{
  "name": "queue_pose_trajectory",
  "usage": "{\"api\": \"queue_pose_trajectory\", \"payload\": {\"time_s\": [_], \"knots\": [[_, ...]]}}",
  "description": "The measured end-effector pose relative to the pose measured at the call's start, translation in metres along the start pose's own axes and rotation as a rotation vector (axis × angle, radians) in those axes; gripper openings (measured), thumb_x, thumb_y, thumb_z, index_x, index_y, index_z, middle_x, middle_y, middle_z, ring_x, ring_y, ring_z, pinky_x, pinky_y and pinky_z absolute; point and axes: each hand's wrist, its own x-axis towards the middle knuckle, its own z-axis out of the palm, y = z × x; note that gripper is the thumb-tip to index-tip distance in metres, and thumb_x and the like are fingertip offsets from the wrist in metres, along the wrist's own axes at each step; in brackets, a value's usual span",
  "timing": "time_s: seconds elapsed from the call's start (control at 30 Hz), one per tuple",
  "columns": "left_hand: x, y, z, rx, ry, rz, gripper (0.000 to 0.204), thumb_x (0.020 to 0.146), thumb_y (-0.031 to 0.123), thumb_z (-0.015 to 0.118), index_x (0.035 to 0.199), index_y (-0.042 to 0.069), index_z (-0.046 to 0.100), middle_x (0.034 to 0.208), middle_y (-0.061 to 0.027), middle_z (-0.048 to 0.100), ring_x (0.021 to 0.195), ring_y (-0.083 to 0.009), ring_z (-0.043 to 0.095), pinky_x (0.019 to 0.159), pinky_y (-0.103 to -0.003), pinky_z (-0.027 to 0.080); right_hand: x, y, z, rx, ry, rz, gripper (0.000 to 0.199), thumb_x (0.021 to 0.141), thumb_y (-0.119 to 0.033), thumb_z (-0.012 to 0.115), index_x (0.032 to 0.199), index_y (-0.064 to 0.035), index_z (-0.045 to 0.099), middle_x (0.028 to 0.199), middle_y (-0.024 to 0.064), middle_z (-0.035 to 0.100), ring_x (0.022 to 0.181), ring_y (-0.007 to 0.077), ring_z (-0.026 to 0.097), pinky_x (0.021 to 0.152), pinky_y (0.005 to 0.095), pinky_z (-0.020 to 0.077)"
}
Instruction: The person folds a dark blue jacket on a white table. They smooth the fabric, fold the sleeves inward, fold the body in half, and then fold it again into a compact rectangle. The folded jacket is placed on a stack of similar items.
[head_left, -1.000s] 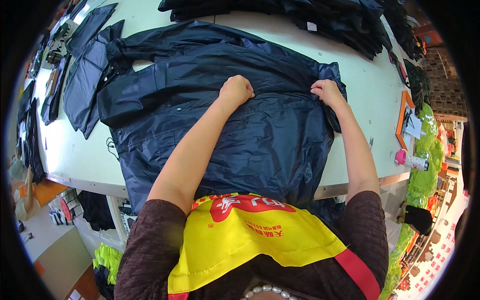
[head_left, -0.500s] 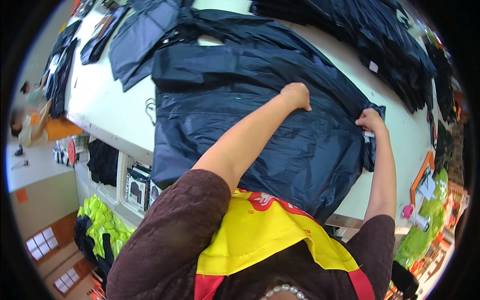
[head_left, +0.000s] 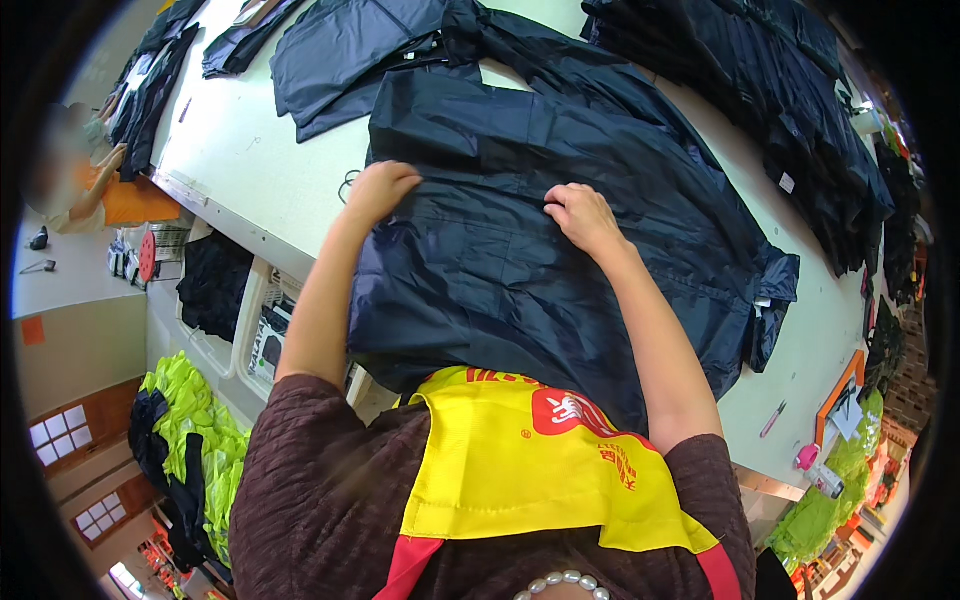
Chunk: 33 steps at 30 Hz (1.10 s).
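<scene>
Both hands — left hand (head_left: 378, 187), right hand (head_left: 580, 215) — press the navy jacket (head_left: 560, 250), fingers curled under, grip hidden.

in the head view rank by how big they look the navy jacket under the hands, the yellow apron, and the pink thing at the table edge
1. navy jacket
2. yellow apron, though nearness to the camera enlarges it
3. pink thing, by far the smallest

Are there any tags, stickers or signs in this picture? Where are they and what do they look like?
Small white tag: square, on the dark clothes pile at the table's far right.
Round red emblem: printed on the yellow apron, under the right hand.
Orange paper square: on the wall, far left.
</scene>
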Motion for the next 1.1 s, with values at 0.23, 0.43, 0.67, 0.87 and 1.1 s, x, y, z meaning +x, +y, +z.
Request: {"api": "queue_pose_trajectory", "payload": {"time_s": [0.23,0.43,0.67,0.87,1.1], "knots": [[-0.014,-0.044,-0.010,-0.334,-0.059,-0.236,0.022,0.083,0.017,0.063,0.095,0.000,0.068,0.083,-0.0094,0.067,0.075,-0.0190,0.062,0.076,-0.030,0.048,0.011,-0.009,0.003,0.173,-0.093,0.248,0.020,0.078,-0.021,0.065,0.091,-0.0068,0.069,0.086,0.0137,0.068,0.085,0.0295,0.064,0.076,0.0374,0.0492],[-0.009,-0.034,-0.025,-0.303,-0.130,-0.400,0.020,0.080,0.016,0.067,0.093,0.002,0.070,0.078,-0.0051,0.065,0.066,-0.0146,0.059,0.065,-0.027,0.050,0.017,-0.010,0.004,0.204,-0.110,0.307,0.019,0.076,-0.019,0.068,0.089,-0.0068,0.071,0.084,0.0145,0.068,0.083,0.0289,0.065,0.076,0.0357,0.0491],[0.004,-0.064,-0.023,-0.494,-0.204,-0.471,0.015,0.077,0.012,0.072,0.087,0.001,0.068,0.071,-0.0039,0.063,0.059,-0.0114,0.058,0.058,-0.023,0.051,0.025,-0.008,0.001,0.206,-0.168,0.343,0.017,0.073,-0.015,0.069,0.088,-0.0067,0.071,0.084,0.0150,0.068,0.084,0.0291,0.065,0.078,0.0356,0.0493],[0.024,-0.055,-0.032,-0.417,-0.327,-0.618,0.013,0.076,0.010,0.075,0.076,0.004,0.064,0.066,-0.0017,0.061,0.055,-0.0096,0.059,0.053,-0.021,0.051,0.032,-0.017,-0.001,-0.021,-0.287,0.325,0.019,0.068,-0.010,0.071,0.086,-0.0061,0.069,0.090,0.0144,0.067,0.089,0.0308,0.064,0.079,0.0378,0.0498],[0.021,-0.061,-0.031,-0.403,-0.344,-0.509,0.012,0.078,0.011,0.073,0.075,0.004,0.063,0.065,-0.0012,0.059,0.057,-0.0103,0.057,0.055,-0.022,0.050,0.042,-0.008,-0.009,0.083,-0.419,0.337,0.022,0.071,-0.018,0.073,0.088,-0.0047,0.068,0.088,0.0142,0.067,0.087,0.0284,0.064,0.078,0.0365,0.0496]]}}
